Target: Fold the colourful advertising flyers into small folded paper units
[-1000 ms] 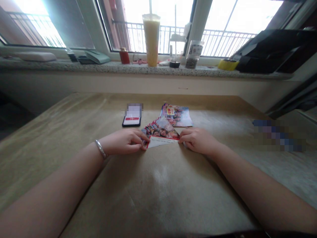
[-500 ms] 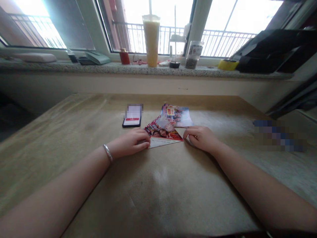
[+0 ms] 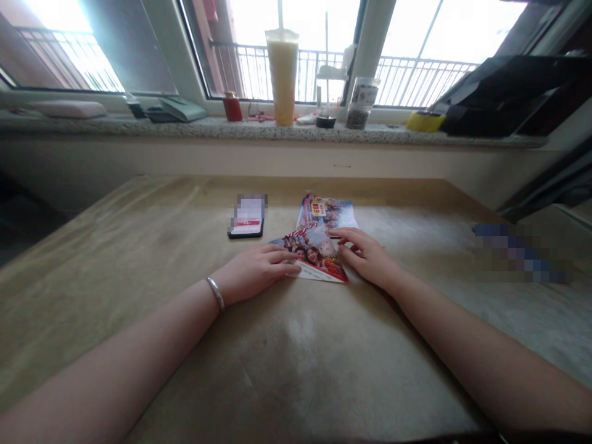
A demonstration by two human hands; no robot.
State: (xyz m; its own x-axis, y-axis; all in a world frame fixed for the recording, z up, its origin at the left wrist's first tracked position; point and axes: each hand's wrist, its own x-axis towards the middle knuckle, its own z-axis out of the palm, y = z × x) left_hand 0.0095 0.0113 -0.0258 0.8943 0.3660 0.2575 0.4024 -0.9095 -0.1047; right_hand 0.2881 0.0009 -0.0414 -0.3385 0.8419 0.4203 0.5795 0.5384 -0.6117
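A folded colourful leaflet [image 3: 317, 259] lies flat on the tan table [image 3: 296, 345] between my hands. My left hand [image 3: 254, 271], a silver bracelet on its wrist, rests on the leaflet's left edge with its fingers stretched out flat. My right hand [image 3: 367, 256] lies on the leaflet's right side, fingers extended and pressing down. A second printed leaflet [image 3: 328, 213] sits just behind the first, partly under it.
A black phone [image 3: 246, 223] lies on the table left of the leaflets. On the stone windowsill [image 3: 185, 126] stand a tall yellow drink with a straw [image 3: 282, 74], a small red container [image 3: 232, 105], a jar [image 3: 361, 102] and dark items at right.
The leaflet's white flap has been folded over and turned; it now lies flatter. Both hands went from pinching its corners to lying flat on it.
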